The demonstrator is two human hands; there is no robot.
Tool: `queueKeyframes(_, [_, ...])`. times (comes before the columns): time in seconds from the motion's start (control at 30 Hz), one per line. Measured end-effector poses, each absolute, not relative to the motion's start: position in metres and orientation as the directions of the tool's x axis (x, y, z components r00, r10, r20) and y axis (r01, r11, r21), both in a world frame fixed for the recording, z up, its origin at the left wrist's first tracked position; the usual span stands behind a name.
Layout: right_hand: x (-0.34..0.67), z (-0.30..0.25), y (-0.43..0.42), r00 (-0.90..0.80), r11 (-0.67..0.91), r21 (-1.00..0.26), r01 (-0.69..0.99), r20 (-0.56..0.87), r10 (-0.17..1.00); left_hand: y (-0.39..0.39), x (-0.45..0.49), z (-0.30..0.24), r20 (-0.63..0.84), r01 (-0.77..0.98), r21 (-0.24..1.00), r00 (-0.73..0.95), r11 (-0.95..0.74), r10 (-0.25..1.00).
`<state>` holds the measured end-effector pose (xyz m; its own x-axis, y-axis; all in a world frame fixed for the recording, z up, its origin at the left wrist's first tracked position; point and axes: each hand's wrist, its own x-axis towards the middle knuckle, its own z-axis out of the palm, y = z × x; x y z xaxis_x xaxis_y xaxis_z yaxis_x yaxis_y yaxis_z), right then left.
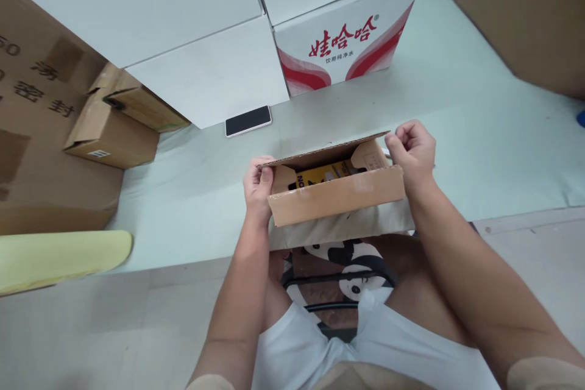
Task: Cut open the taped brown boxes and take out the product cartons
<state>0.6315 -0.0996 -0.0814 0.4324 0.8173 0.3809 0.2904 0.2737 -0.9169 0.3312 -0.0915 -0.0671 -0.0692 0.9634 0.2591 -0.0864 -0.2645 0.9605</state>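
Note:
In front of me an opened cardboard box (338, 195) rests near the edge of the table, its top flaps raised. Inside lies a yellow package (329, 173) with dark print, partly hidden by the near flap. My left hand (259, 186) is closed on the far flap's left corner, thumb toward me. At the opposite end, my right hand (414, 152) pinches the right corner of that same far flap.
Beyond the box a phone (248, 121) lies on the pale green tabletop (192, 195). White cartons (347, 42) stand stacked behind it. Small brown boxes (119, 128) and large cartons (525, 18) flank the sides. A yellow padded piece (64, 259) sits at left.

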Motion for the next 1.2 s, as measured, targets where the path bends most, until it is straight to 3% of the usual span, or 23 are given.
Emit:
queueKeyframes(0.23, [0.618, -0.049, -0.12, 0.32, 0.311, -0.894, 0.322, 0.412, 0.853, -0.094, 0.336, -0.067, 0.173, -0.124, 0.974, -0.148, -0.192, 0.974])
queueKeyframes(0.43, [0.62, -0.027, -0.128, -0.008, 0.504, -0.818, 0.277, 0.523, 0.852, -0.092, 0.34, -0.064, 0.217, -0.112, 0.965, -0.174, -0.238, 0.961])
queueKeyframes(0.63, [0.622, -0.028, -0.128, -0.321, 0.612, -0.737, 0.289, 0.527, 0.787, -0.09, 0.341, -0.064, 0.245, -0.077, 0.962, -0.184, -0.262, 0.952])
queueKeyframes(0.77, [0.62, -0.032, -0.121, -0.418, 0.68, -0.68, 0.273, 0.553, 0.721, -0.094, 0.34, -0.063, 0.326, -0.032, 0.938, -0.261, -0.346, 0.909])
queueKeyframes(0.87, [0.619, -0.031, -0.12, -0.473, 0.71, -0.635, 0.304, 0.546, 0.691, -0.107, 0.335, -0.06, 0.482, 0.088, 0.871, -0.338, -0.483, 0.808])
queueKeyframes(0.97, [0.62, -0.03, -0.122, -0.502, 0.722, -0.599, 0.345, 0.532, 0.682, -0.121, 0.327, -0.059, 0.574, 0.227, 0.815, -0.195, -0.533, 0.795])
queueKeyframes(1.1, [0.62, -0.03, -0.123, -0.488, 0.696, -0.6, 0.394, 0.505, 0.712, -0.127, 0.315, -0.063, 0.444, 0.246, 0.855, 0.106, -0.456, 0.89])
queueKeyframes(1.2, [0.618, -0.03, -0.124, -0.455, 0.654, -0.632, 0.416, 0.478, 0.751, -0.125, 0.312, -0.066, 0.392, 0.245, 0.872, 0.169, -0.423, 0.905])
